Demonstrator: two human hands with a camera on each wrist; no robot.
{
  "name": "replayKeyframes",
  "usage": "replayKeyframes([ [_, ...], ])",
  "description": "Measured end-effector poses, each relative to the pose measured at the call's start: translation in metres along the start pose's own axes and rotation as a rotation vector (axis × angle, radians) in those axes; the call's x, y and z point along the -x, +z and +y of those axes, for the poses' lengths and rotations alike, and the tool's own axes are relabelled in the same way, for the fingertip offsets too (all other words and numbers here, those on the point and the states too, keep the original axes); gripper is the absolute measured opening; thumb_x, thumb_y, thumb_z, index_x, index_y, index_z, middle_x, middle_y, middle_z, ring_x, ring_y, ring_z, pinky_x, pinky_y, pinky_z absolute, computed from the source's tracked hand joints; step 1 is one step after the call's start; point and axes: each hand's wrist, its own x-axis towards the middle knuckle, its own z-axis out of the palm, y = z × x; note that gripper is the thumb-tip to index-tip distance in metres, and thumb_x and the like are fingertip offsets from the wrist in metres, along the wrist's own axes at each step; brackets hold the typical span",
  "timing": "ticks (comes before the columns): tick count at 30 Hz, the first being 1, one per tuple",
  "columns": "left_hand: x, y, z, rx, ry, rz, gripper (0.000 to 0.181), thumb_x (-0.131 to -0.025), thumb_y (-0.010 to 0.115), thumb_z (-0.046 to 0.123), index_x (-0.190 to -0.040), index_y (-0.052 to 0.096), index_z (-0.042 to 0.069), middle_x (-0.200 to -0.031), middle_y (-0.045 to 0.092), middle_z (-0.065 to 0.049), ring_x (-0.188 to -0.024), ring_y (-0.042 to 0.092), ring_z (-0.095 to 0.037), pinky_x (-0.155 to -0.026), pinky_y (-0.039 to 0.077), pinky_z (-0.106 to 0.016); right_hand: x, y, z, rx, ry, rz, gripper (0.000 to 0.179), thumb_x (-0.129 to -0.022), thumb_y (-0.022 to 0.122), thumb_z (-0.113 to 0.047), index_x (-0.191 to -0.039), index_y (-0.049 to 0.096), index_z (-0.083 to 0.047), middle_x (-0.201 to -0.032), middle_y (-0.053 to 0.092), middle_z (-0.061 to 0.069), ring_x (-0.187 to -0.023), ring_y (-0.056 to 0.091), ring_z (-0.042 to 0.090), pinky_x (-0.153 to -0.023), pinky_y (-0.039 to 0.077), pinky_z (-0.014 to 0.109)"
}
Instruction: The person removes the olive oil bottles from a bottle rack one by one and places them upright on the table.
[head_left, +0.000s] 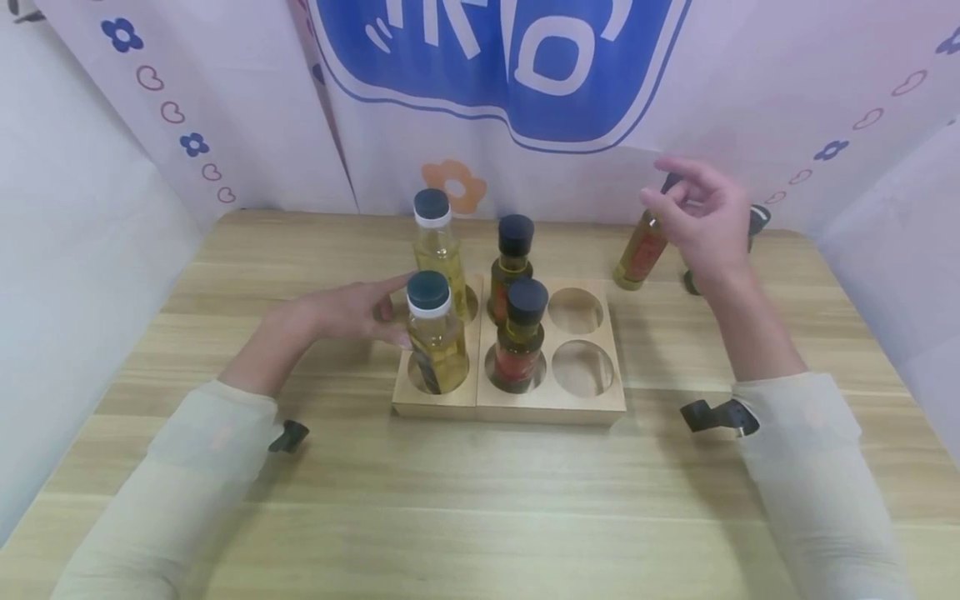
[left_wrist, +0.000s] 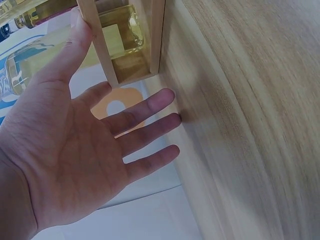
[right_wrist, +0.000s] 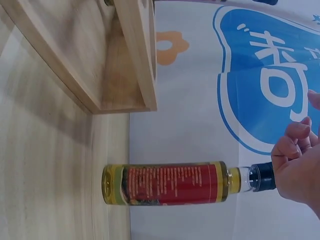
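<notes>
My left hand (head_left: 341, 315) is at the left side of a wooden bottle rack (head_left: 551, 400), beside two pale oil bottles with green caps. The front oil bottle (head_left: 442, 358) and the back oil bottle (head_left: 442, 250) stand in its left holes. In the left wrist view the fingers are spread, and the thumb and a fingertip lie against the rack's wall (left_wrist: 92, 35). My right hand (head_left: 708, 221) is over the black cap of a red-labelled oil bottle (right_wrist: 172, 184), fingers loosely bent, thumb and forefinger apart. That bottle stands upright on the table; whether a finger touches its cap is unclear.
Two dark bottles with black caps, one at the front (head_left: 517, 354) and one behind (head_left: 513, 258), stand in the rack's middle holes. Partly hidden behind my right hand is another bottle (head_left: 759, 218). A printed curtain (head_left: 570, 125) hangs along the table's back edge.
</notes>
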Motion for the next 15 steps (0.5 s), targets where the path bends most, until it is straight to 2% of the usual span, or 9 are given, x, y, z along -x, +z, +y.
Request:
replayKeyframes([
  [6, -0.001, 0.001, -0.001, 0.012, 0.003, -0.002, 0.115, -0.086, 0.08, 0.053, -0.168, 0.009, 0.018, -0.134, 0.056, -0.024, -0.123, 0.054, -0.037, -0.099, 0.05, -0.056, 0.003, 0.008, 0.003, -0.054, -0.031, -0.046, 0.032, -0.086, 0.075, 0.009, -0.116, 0.076, -0.002, -0.068, 0.06, 0.001, -0.057, 0.055, 0.008, -0.055, 0.049, 0.015],
  [10, 0.0, 0.001, -0.001, 0.017, 0.004, -0.002, 0.114, -0.086, 0.08, 0.053, -0.168, 0.008, 0.018, -0.134, 0.056, -0.024, -0.123, 0.054, -0.037, -0.099, 0.05, -0.056, 0.005, 0.013, 0.003, -0.051, -0.064, -0.096, 0.031, -0.087, 0.075, 0.008, -0.117, 0.076, -0.001, -0.066, 0.06, 0.002, -0.052, 0.055, 0.008, -0.048, 0.046, 0.016],
  [15, 0.0, 0.001, -0.001, 0.013, 0.001, -0.002, 0.114, -0.087, 0.079, 0.053, -0.168, 0.008, 0.019, -0.135, 0.056, -0.024, -0.124, 0.054, -0.037, -0.099, 0.05, -0.056, 0.01, 0.02, 0.001, -0.04, -0.037, -0.175, 0.032, -0.09, 0.076, 0.005, -0.121, 0.074, -0.002, -0.067, 0.061, 0.003, -0.045, 0.057, 0.01, -0.042, 0.049, 0.021],
])
